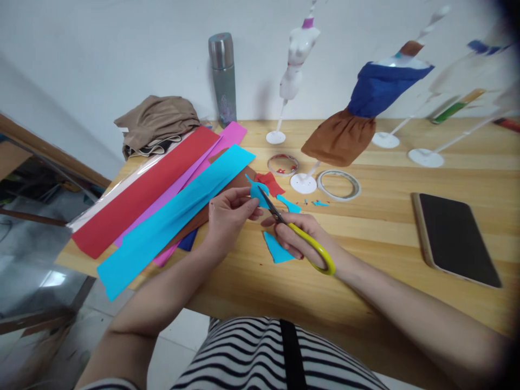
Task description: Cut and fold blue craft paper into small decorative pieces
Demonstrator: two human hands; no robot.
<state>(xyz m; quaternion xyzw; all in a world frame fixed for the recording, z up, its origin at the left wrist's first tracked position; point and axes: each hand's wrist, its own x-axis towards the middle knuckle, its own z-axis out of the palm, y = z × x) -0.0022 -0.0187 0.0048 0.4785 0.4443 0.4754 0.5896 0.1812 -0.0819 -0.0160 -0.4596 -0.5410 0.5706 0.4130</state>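
Observation:
Between the thumb and fingers of my left hand [233,211] is a small blue paper piece [259,194]. My right hand [303,233] is wrapped round yellow-handled scissors [309,238], whose dark blades meet the blue piece near my left fingertips. Below my right hand a larger blue scrap [277,248] lies on the wooden table [377,227]. Another blue scrap [288,204] and a red scrap [271,184] lie just beyond the blades. Left of my left hand stretches a long blue paper strip [174,216].
Red paper [146,189] and pink paper [233,132] lie at the left, near folded brown cloth [158,122] and a thermos [223,81]. Behind stand a bare mannequin [290,70] and a dressed mannequin [371,89]. Tape [339,185] and a tablet [459,238] are at the right.

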